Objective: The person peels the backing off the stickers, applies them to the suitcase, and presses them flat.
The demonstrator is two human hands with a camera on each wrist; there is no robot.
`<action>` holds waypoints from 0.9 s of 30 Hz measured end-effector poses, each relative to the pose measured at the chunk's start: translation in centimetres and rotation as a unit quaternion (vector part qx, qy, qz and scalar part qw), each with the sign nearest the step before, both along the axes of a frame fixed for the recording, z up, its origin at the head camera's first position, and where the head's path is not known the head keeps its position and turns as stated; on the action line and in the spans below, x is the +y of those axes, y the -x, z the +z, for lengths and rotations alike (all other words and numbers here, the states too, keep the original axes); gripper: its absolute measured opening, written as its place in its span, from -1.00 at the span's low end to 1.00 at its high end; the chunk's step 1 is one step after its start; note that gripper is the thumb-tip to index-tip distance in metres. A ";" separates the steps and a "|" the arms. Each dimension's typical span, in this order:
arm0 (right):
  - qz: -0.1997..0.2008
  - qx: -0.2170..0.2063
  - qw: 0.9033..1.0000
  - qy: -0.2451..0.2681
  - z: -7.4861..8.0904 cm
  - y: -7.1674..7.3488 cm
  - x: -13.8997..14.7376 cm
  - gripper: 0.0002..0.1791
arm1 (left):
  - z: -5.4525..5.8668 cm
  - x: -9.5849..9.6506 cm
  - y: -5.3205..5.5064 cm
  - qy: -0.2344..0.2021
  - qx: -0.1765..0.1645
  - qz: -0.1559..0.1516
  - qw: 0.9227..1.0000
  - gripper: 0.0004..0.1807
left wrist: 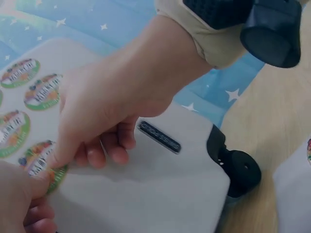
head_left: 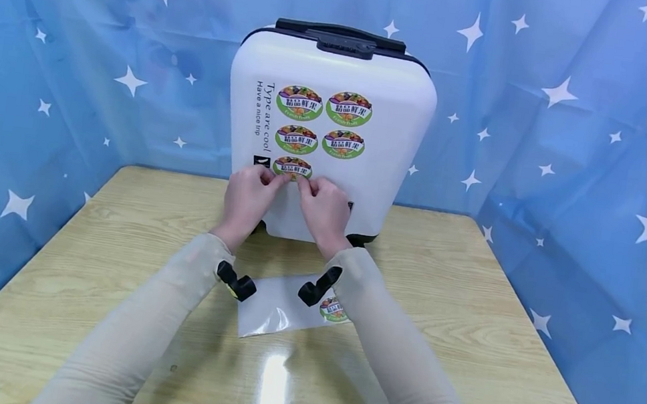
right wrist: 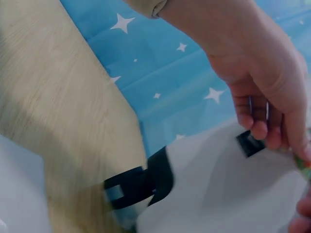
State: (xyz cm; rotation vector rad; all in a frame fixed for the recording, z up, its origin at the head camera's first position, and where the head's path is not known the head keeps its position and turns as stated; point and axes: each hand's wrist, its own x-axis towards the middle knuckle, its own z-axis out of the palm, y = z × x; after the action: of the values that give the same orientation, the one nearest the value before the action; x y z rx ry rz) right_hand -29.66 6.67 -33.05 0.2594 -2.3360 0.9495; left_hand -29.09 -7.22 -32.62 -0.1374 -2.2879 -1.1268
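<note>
A white suitcase [head_left: 378, 148] stands upright at the back of the table, with several oval fruit stickers on its front. The lowest oval sticker [head_left: 293, 167] lies against the shell under the left column. My left hand [head_left: 246, 198] pinches its lower left edge, and my right hand [head_left: 325, 209] pinches the lower right, thumbs close together. In the left wrist view the right hand [left wrist: 104, 104] bends over the sticker [left wrist: 36, 160], while the left hand [left wrist: 19, 196] shows at the corner. Fingertips cover part of the sticker's lower edge.
A glossy white backing sheet [head_left: 280, 304] lies on the wooden table [head_left: 128, 259] below my wrists, one oval sticker [head_left: 332, 309] at its right end. A blue star-patterned curtain [head_left: 109, 21] encloses the back and sides. A black wheel [left wrist: 243, 167] projects from the suitcase's bottom corner.
</note>
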 end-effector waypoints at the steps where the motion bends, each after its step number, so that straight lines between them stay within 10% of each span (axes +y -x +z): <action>1: 0.000 0.005 1.000 0.000 0.4 0.0 0.0 -0.57 | 0.3 0.0 0.0 0.002 0.006 0.003 1.000 -0.61; 8: -0.001 0.011 1.000 0.008 2.1 0.2 -0.1 -0.47 | 1.4 -0.6 0.2 0.000 0.010 0.022 1.000 -0.56; 27: -0.001 -0.022 1.000 -0.001 -0.7 0.0 0.6 -0.47 | -0.3 -0.9 -0.3 -0.001 -0.011 0.020 1.000 -0.60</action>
State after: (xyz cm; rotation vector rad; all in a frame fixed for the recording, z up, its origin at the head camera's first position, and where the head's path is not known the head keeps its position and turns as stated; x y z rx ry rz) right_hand -29.69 7.29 -33.78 0.2388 -2.3773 0.9625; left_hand -28.84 -8.15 -32.94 -0.0798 -2.2979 -1.1154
